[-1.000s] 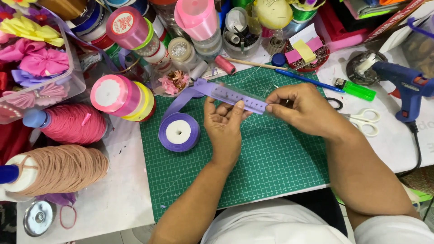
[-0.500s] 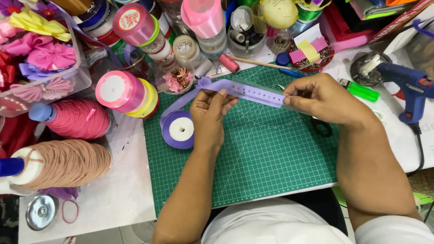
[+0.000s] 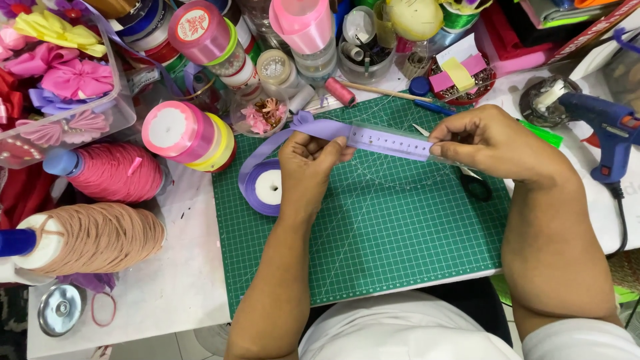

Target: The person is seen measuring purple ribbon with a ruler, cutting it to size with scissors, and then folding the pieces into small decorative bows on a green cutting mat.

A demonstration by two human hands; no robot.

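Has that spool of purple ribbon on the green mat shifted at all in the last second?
No. The purple ribbon spool lies at the same left edge of the green cutting mat, just right of the pink and yellow ribbon rolls.

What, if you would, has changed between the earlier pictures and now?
The left hand slid left along the lilac ribbon, away from the right hand, so a longer stretch lies against the clear ruler. Both hands kept their grip. The ribbon spool and green cutting mat stayed put.

White table (image 3: pixel 167 293) under green cutting mat (image 3: pixel 373 233)
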